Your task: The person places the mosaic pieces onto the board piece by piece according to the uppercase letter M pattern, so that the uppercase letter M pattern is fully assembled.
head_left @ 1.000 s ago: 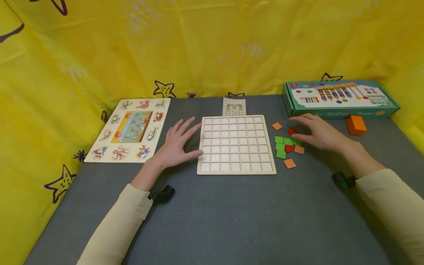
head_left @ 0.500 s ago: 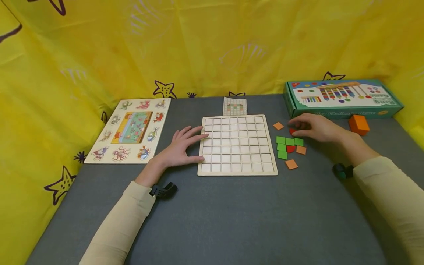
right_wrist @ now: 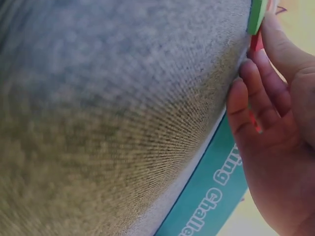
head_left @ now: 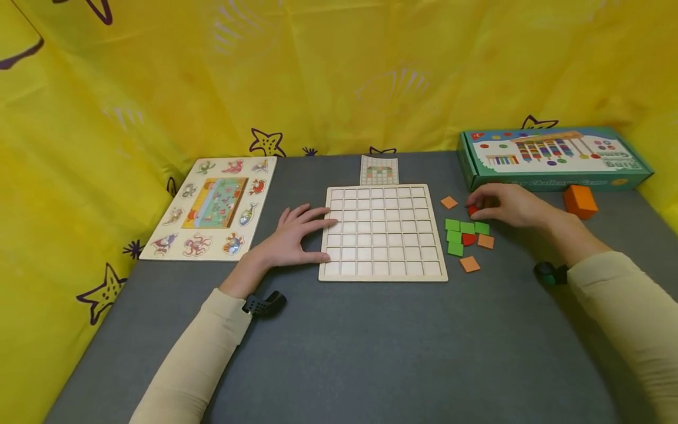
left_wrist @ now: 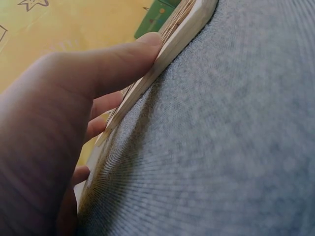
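Observation:
My left hand rests at the left edge of a wooden grid board, fingers spread over its rim and thumb on its side. In the left wrist view the thumb lies on the board's edge. My right hand pinches a small red piece between thumb and fingertips; most of it is hidden by the fingers. Close below lie several green square tiles, a rounded red piece and orange tiles. A pattern card stands behind the board.
A green game box lies at the back right, with an orange block before it. To the left is an animal puzzle board. A yellow patterned cloth hangs behind the grey table.
My left hand has moved right and down onto the board's edge, fingers less spread. My right thumb and fingers have closed in on the red piece. The head view has shifted slightly.

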Tool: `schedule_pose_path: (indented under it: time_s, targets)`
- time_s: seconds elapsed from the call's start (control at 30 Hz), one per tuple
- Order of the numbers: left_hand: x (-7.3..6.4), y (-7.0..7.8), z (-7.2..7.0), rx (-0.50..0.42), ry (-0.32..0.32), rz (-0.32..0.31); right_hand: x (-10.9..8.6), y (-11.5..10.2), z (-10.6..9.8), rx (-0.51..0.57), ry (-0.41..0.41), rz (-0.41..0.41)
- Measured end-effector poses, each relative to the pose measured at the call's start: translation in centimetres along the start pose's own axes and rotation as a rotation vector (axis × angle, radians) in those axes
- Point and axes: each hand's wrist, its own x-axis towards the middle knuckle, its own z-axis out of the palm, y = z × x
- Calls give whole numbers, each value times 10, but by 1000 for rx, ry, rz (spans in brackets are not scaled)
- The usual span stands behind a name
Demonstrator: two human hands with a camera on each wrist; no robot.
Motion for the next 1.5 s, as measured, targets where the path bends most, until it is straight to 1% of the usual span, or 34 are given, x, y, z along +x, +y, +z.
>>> schedule_pose_path:
  time_s: [0.2, 0.37, 0.57, 0.7, 0.87, 1.0, 1.23, 1.5]
  targets:
    - [-2, -2, 2, 2, 2, -11, -2, 2, -2, 22, 2, 54]
    - [-3, -4, 3, 4, 6, -11, -3, 2, -5, 56, -13, 66]
    - [-2, -4, 1, 5, 1, -13, -3, -10, -9, 112, -2, 89]
    - [-1, -5, 1, 12, -4, -14, 3, -21, -11, 140, -4, 74]
    - [1, -4, 0, 24, -8, -5, 12, -35, -6, 163, -1, 41]
    - [3, -3, -1, 22, -7, 2, 23, -49, -1, 205, -2, 11]
    - [4, -2, 0, 16, -13, -6, 47, -75, 5, 278, -17, -7]
    - [1, -1, 1, 5, -19, -22, 74, -98, 18, 320, -36, -45]
